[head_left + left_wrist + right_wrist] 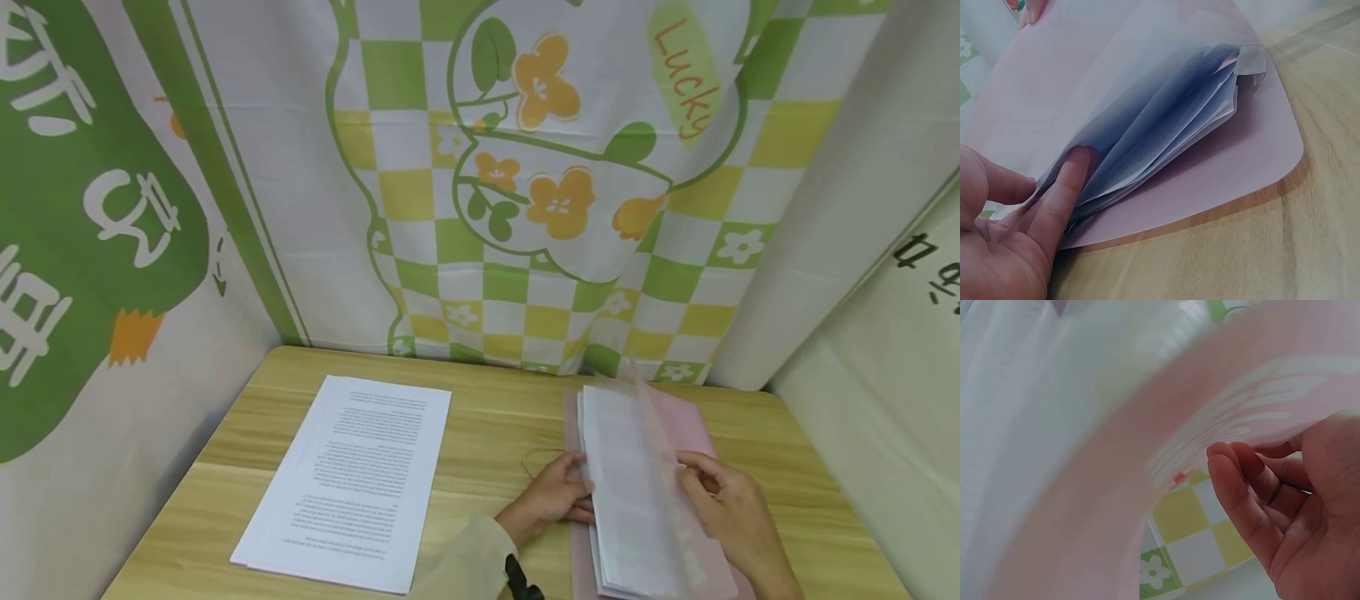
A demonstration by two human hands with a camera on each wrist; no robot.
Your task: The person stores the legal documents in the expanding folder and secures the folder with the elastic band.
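On the right side of the table lies a pink folder (pixel 577 575) with clear plastic sleeves (pixel 626 475) and white papers (pixel 1166 134) inside. My left hand (pixel 553 498) is at its left edge. One finger reaches between the layers, and the thumb pinches the sleeve edge from the other side in the left wrist view. Raised and bent, the pink cover (pixel 1110 450) bows across the right wrist view. My right hand (pixel 723 508) pinches this cover at its edge, with curled fingers (pixel 1235 500). The left part of the table holds a stack of printed sheets (pixel 352 483).
The wood-grain table (pixel 217 500) ends at a hanging curtain (pixel 480 275) with green and yellow checks. Fabric walls stand on both sides. A thin loop of cord (pixel 536 458) lies beside the folder, near my left hand.
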